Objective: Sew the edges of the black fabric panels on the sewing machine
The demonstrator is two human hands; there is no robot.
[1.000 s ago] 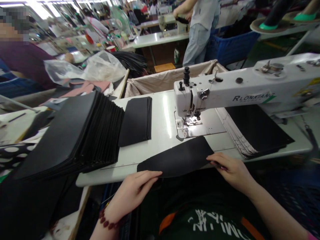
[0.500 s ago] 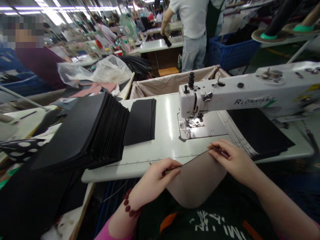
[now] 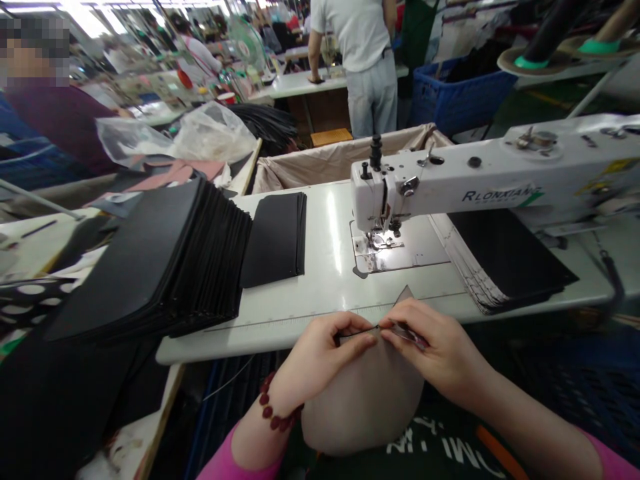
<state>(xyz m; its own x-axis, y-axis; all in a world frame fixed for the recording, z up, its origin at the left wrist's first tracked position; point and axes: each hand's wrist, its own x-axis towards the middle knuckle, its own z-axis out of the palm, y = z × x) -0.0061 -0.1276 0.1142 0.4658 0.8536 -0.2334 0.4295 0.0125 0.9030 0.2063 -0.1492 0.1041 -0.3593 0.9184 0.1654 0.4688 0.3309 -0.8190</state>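
Note:
My left hand (image 3: 320,357) and my right hand (image 3: 433,350) meet at the table's near edge, both pinching the top edge of one fabric piece (image 3: 363,407). The piece hangs down over my lap with its pale grey underside showing, and one corner sticks up between my fingers. The white sewing machine (image 3: 450,183) stands just beyond, its needle area (image 3: 377,237) above my hands with nothing under it.
A tall slanted stack of black pieces (image 3: 160,260) lies at the left, a smaller black stack (image 3: 275,237) beside it, and another stack (image 3: 505,260) under the machine arm. A cloth-lined bin (image 3: 320,167) sits behind the table. Other people work at benches beyond.
The black piece was lifted off the table and folded over, pale side out. My hands slid together along its top edge, from wide apart to nearly touching.

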